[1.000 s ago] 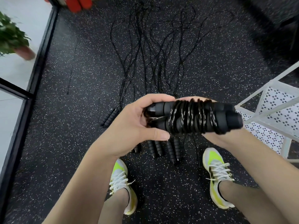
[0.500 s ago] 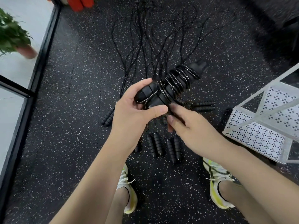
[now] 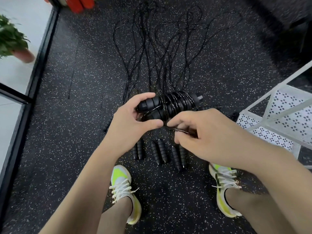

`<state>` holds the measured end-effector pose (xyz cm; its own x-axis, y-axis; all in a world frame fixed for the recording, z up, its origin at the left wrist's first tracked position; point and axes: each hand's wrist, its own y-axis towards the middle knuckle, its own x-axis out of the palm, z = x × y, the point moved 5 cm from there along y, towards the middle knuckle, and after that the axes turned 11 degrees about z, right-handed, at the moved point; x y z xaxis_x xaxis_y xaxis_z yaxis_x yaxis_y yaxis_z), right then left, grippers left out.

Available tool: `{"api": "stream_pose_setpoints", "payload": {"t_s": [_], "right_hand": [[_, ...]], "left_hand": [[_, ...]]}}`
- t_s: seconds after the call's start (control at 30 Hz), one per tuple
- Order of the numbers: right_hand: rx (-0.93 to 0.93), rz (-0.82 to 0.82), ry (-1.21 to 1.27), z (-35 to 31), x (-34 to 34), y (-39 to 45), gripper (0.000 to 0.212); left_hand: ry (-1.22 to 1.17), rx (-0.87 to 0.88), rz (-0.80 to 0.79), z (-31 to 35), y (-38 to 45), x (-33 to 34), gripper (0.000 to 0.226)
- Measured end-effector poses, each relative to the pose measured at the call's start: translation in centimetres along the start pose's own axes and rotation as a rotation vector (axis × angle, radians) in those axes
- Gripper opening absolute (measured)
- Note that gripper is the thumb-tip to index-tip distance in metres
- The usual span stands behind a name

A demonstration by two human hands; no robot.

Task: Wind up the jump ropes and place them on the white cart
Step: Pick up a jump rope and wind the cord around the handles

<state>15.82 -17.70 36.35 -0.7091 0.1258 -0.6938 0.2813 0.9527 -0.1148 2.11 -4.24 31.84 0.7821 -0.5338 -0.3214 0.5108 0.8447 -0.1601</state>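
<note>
A wound black jump rope (image 3: 170, 104), cord coiled round its two foam handles, lies sideways in my left hand (image 3: 130, 125), which grips the handles' left end. My right hand (image 3: 207, 134) is just below the bundle and pinches the loose end of the cord (image 3: 179, 130) between thumb and fingers. Several more unwound jump ropes (image 3: 158, 53) trail away across the floor, their handles (image 3: 160, 152) lined up near my feet. The white cart (image 3: 276, 120), with perforated shelves, stands at the right edge.
The floor is black speckled rubber. My two shoes (image 3: 125, 188) stand below the handles. A potted plant (image 3: 11, 43) sits behind the glass partition at left. Red objects (image 3: 79, 2) stand at the top. A dark shape (image 3: 287, 14) fills the top right corner.
The bundle has turned from tilted up-right back to nearly level. My right hand let go of the bundle's right end and now pinches the loose cord end below it.
</note>
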Motion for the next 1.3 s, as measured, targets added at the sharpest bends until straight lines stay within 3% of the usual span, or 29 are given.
{"api": "stream_pose_setpoints", "payload": {"t_s": [0.17,0.37,0.5,0.67,0.87,0.97,1.0,1.07,1.23,1.3], "right_hand": [[-0.066,0.011,0.051,0.4,-1.1,0.2,0.014],[-0.211,0.182,-0.047,1.7,-2.3,0.9,0.009],[-0.308,0.213,-0.127,2.1,-2.0,1.7,0.021],[-0.164,0.199,0.167,3.9,-2.8,2.2,0.008],[-0.031,0.078,0.479,4.9,-2.3,2.7,0.01],[-0.006,0.176,0.255,6.0,-0.9,2.6,0.021],[0.087,0.259,0.222,6.3,-0.9,2.5,0.023],[0.054,0.35,0.206,5.7,-0.7,2.6,0.033],[0.128,0.17,0.149,4.6,2.4,2.2,0.024],[0.186,0.139,0.256,4.6,3.3,2.1,0.02]], "left_hand": [[0.05,-0.005,-0.193,-0.3,-0.4,0.6,0.075],[0.086,-0.011,-0.327,-0.3,-1.0,1.4,0.073],[0.054,-0.038,-0.455,-0.3,-1.6,2.1,0.072],[-0.121,-0.084,-0.521,0.4,-2.0,1.7,0.072],[-0.428,-0.135,-0.598,1.1,-2.5,2.4,0.085],[-0.61,-0.166,-0.573,1.4,-2.4,3.1,0.09],[-0.658,-0.178,-0.544,1.4,-2.3,3.3,0.09],[-0.746,-0.195,-0.457,1.2,-2.0,3.5,0.085],[-0.727,-0.216,-0.192,0.0,-1.3,3.7,0.064],[-0.671,-0.222,-0.108,-0.5,-1.1,3.8,0.062]]}}
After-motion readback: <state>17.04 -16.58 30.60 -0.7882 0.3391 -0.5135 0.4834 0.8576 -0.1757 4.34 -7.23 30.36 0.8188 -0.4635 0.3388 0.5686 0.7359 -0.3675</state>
